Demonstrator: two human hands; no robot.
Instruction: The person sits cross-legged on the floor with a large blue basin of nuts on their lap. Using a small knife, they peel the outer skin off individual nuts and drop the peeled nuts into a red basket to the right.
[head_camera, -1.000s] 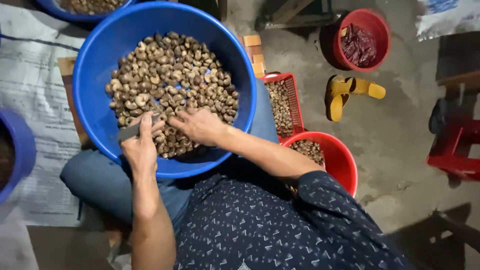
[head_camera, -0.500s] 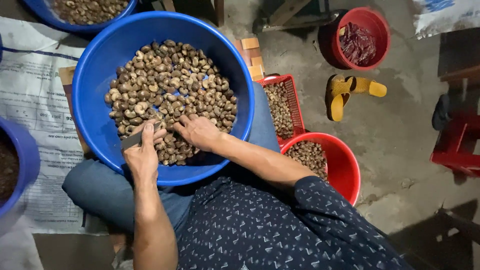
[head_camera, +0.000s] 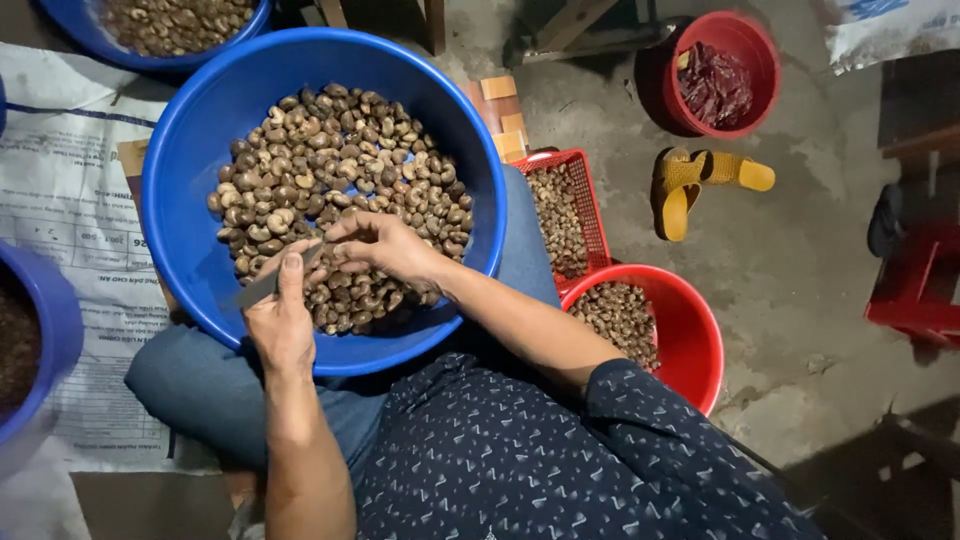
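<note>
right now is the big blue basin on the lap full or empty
Partly full: the big blue basin holds a heap of brown cashew nuts across its middle, while its blue inner wall shows bare well above the heap.

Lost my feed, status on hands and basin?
Left hand grips grey blade; right hand pinches brown nut over big blue plastic basin. Nothing obstructing.

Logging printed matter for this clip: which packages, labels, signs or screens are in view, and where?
Printed sack: flat on the floor at left, under the blue basin; white-grey, dark print, a blue line.
Bag: top right corner, crumpled, white with blue print.
No signs or screens.
</note>
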